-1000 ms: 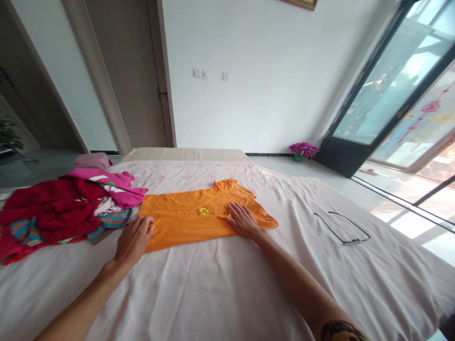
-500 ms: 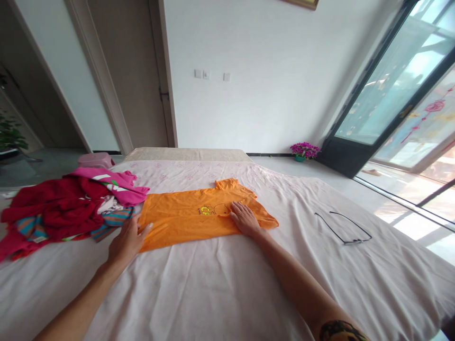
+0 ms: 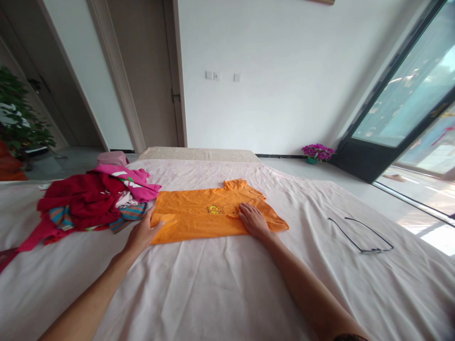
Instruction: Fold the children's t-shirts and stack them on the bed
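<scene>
An orange T-shirt [image 3: 195, 227] lies sideways on the bed sheet, its near side folded over lengthwise and its printed front partly covered. At the hem on the left, my left hand [image 3: 144, 232] holds the edge, thumb on top of the cloth and fingers around the border, partly hidden. My right hand [image 3: 255, 220] rests flat on the shirt near the chest print and sleeves, fingers stretched out and holding nothing.
A heap of red, pink and striped clothes [image 3: 85, 203] lies just left of the shirt. Black-framed glasses [image 3: 369, 250] sit on the pale sheet [image 3: 199, 293] to the right. Beyond the bed are a pink stool [image 3: 113, 158] and purple flowers [image 3: 317, 151].
The view has turned slightly left, so everything appears farther right. Both hands keep their places on the T-shirt, which looks much the same.
</scene>
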`<action>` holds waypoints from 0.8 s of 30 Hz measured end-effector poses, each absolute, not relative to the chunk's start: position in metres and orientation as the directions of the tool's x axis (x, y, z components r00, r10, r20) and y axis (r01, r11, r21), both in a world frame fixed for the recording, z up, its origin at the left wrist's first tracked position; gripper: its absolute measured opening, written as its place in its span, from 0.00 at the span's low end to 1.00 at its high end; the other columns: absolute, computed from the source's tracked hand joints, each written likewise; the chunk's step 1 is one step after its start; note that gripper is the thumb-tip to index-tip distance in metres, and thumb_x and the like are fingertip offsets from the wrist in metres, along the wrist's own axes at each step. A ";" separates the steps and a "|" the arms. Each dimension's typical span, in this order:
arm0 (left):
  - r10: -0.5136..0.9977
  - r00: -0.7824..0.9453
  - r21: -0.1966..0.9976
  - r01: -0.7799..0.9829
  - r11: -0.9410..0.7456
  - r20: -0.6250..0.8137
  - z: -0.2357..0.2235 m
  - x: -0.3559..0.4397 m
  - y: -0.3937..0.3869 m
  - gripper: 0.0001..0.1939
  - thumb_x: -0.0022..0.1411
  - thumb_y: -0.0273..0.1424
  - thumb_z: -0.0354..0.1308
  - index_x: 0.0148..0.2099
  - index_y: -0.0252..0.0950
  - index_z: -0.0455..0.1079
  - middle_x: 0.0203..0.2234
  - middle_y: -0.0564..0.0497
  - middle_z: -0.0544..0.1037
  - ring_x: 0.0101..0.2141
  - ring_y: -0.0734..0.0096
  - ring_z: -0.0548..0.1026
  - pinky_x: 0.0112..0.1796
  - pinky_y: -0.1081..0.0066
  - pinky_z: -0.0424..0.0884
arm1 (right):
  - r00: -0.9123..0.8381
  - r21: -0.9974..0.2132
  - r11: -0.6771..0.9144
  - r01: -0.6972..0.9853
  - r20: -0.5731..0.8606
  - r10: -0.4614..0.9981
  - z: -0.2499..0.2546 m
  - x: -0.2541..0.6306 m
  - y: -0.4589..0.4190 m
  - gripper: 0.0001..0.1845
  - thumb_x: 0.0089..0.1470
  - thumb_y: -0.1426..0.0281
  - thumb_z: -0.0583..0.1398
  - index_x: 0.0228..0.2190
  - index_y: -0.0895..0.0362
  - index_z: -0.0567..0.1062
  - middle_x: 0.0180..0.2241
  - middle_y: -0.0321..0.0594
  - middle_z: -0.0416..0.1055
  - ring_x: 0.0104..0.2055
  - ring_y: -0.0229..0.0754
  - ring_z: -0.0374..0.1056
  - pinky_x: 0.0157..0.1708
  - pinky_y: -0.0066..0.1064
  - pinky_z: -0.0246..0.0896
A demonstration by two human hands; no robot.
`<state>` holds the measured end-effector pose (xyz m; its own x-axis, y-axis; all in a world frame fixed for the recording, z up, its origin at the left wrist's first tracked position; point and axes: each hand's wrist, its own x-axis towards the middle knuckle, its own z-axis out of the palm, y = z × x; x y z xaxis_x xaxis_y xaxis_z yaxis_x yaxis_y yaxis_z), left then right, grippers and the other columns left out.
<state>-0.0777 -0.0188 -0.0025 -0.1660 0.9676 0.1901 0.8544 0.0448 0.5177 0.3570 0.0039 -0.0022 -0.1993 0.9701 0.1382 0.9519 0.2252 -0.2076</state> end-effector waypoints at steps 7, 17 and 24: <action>0.990 0.012 0.907 0.400 -0.132 0.139 0.001 -0.083 -0.021 0.38 0.54 0.46 0.61 0.64 0.34 0.63 0.61 0.40 0.69 0.62 0.55 0.64 0.60 0.63 0.62 | -0.202 -0.196 0.226 0.954 0.134 0.970 -0.002 0.356 0.002 0.30 0.68 0.57 0.42 0.65 0.55 0.60 0.68 0.41 0.54 0.70 0.45 0.45 0.68 0.41 0.38; 0.950 -0.128 0.477 0.879 -0.023 0.283 -0.016 -0.078 -0.035 0.34 0.61 0.38 0.52 0.68 0.39 0.55 0.57 0.40 0.69 0.57 0.53 0.69 0.51 0.60 0.70 | -0.211 -0.135 0.220 0.966 0.077 0.974 -0.004 0.355 0.003 0.32 0.68 0.54 0.42 0.67 0.54 0.55 0.70 0.39 0.47 0.72 0.46 0.40 0.69 0.43 0.33; 0.879 0.011 0.124 0.989 -0.079 0.476 0.004 -0.070 -0.051 0.23 0.65 0.36 0.50 0.61 0.41 0.63 0.57 0.41 0.67 0.53 0.55 0.70 0.51 0.61 0.67 | -0.128 -0.207 0.143 0.968 0.084 0.988 0.004 0.349 0.013 0.28 0.68 0.57 0.41 0.63 0.49 0.63 0.67 0.37 0.56 0.69 0.47 0.48 0.66 0.44 0.43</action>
<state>-0.0702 -0.0505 0.0043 0.0108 0.8794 0.4759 0.9892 -0.0791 0.1237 0.3486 0.0132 0.0035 -0.1282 0.9882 0.0837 0.9677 0.1431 -0.2075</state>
